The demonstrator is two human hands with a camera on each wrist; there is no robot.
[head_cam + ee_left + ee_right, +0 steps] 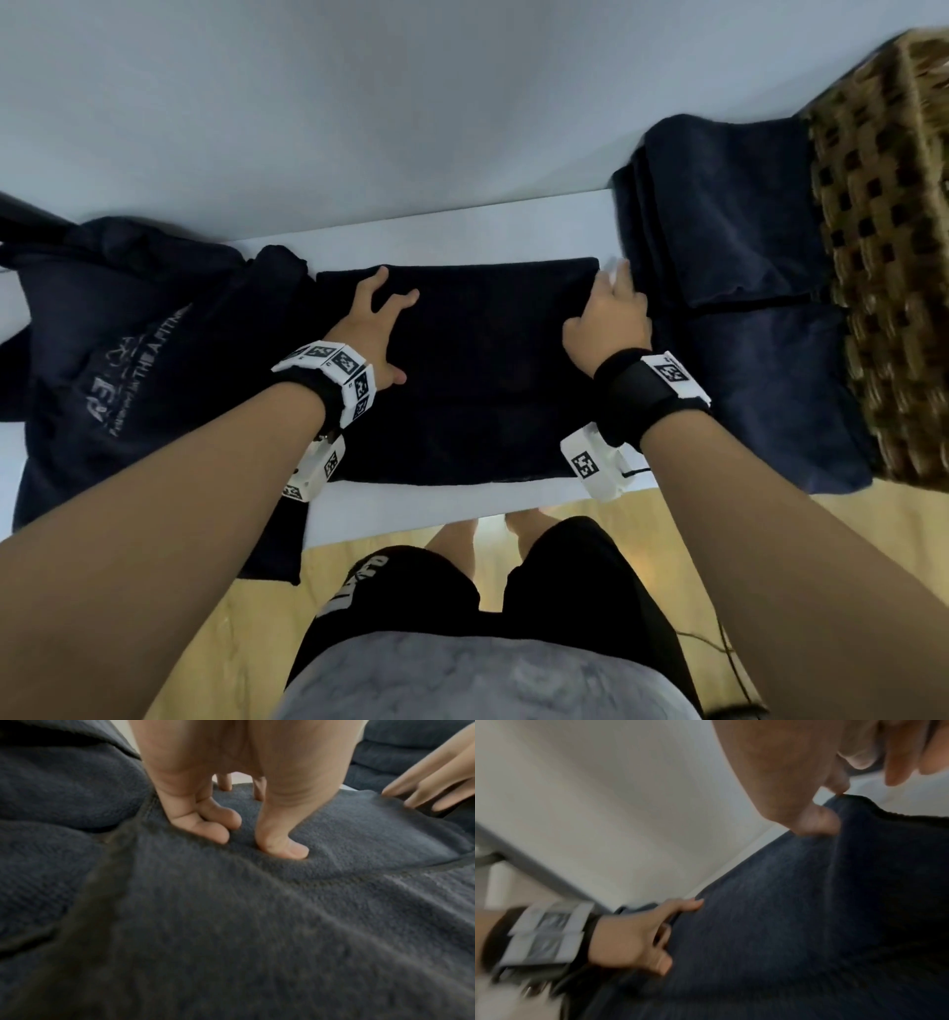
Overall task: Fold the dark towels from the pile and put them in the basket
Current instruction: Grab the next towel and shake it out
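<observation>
Dark towel (472,370) flat, folded, centred on table; unfolded pile (118,360) left; folded towels (729,257) beside wicker basket (883,246) right.

— What lies at the left edge of the tabletop (462,231)?
— A dark cloth bag (118,349) with pale printed lettering, draped over that edge.
— And behind the tabletop?
— A plain pale wall (411,103).
— Below its near edge?
— A light wooden floor (719,591), the person's black shorts (590,591) and grey shirt (462,683), and a thin dark cable (729,652).
</observation>
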